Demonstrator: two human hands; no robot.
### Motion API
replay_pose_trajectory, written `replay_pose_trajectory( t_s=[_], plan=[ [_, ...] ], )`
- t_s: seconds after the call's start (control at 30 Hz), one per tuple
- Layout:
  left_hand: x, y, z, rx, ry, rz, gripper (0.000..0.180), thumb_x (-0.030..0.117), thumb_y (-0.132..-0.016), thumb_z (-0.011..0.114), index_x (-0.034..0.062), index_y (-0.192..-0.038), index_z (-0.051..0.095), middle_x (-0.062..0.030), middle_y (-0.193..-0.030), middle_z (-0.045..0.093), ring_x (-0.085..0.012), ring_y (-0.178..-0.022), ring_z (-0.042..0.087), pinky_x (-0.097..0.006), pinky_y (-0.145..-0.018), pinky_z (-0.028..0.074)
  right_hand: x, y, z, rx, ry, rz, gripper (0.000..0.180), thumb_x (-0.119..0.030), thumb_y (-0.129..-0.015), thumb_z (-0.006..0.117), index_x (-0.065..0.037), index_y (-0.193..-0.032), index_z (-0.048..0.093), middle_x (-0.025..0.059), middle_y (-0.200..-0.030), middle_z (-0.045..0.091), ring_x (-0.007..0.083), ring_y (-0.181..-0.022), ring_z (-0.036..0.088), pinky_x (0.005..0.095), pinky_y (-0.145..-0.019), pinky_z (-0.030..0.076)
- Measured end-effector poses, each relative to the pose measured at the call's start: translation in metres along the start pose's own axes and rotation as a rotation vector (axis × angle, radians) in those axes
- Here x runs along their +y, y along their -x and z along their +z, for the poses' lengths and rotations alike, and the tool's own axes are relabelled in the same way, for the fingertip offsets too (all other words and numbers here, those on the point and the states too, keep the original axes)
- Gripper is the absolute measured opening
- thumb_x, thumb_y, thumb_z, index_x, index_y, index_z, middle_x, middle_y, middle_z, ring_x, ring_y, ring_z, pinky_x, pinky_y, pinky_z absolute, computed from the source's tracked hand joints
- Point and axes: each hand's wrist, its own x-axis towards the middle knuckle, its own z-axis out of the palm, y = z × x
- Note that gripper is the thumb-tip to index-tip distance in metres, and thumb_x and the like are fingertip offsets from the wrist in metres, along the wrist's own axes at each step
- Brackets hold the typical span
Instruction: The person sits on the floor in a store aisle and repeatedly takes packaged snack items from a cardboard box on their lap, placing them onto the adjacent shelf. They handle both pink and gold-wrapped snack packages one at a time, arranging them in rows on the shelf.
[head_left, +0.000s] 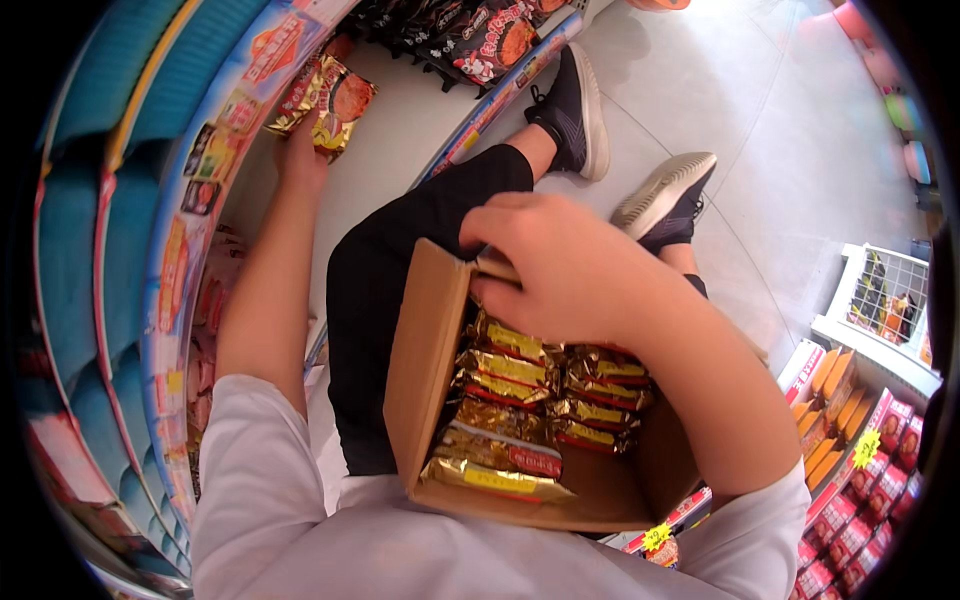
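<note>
Right hand across open carton

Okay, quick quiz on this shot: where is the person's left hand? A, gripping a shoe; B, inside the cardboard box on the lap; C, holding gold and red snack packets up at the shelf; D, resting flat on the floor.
C: the left hand holds gold and red snack packets up against the shelf, while the right hand reaches into the cardboard box on the lap.

Pale tiled floor, stocked shelves
</note>
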Motion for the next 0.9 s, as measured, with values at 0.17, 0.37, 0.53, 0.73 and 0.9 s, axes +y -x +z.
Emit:
replay_pose_trajectory(
  t_s=[0.17,0.37,0.53,0.73,0.9],
  plan=[
    [-0.011,-0.051,0.015,0.028,-0.067,0.208,0.057,-0.003,-0.087,0.08,0.0011,-0.139,0.058,-0.01,-0.133,0.067,-0.0258,-0.113,0.069,-0.04,-0.094,0.059,-0.003,-0.007,-0.01,-0.177,0.055,0.107,0.025,-0.019,-0.084,0.073,0.001,-0.098,0.068,0.0192,-0.1,0.07,0.0382,-0.097,0.07,0.0474,-0.084,0.059],
    [-0.023,-0.079,0.019,0.045,-0.509,0.434,0.064,0.004,-0.083,0.087,-0.0023,-0.139,0.057,-0.0115,-0.137,0.065,-0.0252,-0.116,0.067,-0.039,-0.101,0.055,0.002,-0.006,-0.008,-0.116,-0.009,0.091,0.02,-0.011,-0.077,0.072,0.001,-0.089,0.062,0.0174,-0.088,0.064,0.0394,-0.087,0.065,0.0481,-0.075,0.055],
    [-0.049,-0.07,0.006,0.023,-0.704,0.63,0.054,0.021,-0.078,0.093,-0.0013,-0.121,0.069,-0.0108,-0.115,0.076,-0.0231,-0.104,0.072,-0.037,-0.094,0.056,0.001,-0.008,-0.01,-0.096,-0.018,0.063,0.022,-0.01,-0.075,0.072,0.001,-0.09,0.062,0.0174,-0.089,0.063,0.0394,-0.085,0.064,0.0474,-0.075,0.055],
    [-0.063,-0.088,-0.019,0.192,-0.997,0.425,0.052,0.045,-0.078,0.089,0.0124,-0.116,0.076,-0.0042,-0.108,0.081,-0.0246,-0.108,0.074,-0.042,-0.094,0.054,0.0,-0.009,-0.01,-0.1,-0.027,0.06,0.024,-0.01,-0.073,0.072,0.001,-0.094,0.064,0.0169,-0.09,0.063,0.0387,-0.085,0.064,0.0468,-0.075,0.055],
    [-0.065,-0.108,-0.016,0.318,-1.084,0.354,0.056,0.058,-0.079,0.085,0.018,-0.118,0.075,-0.0015,-0.114,0.08,-0.0267,-0.114,0.073,-0.05,-0.099,0.05,0.0,-0.008,-0.01,-0.092,-0.031,0.064,0.023,-0.01,-0.073,0.073,0.0,-0.092,0.063,0.0163,-0.09,0.063,0.0382,-0.087,0.064,0.0468,-0.077,0.055]
  ],
)
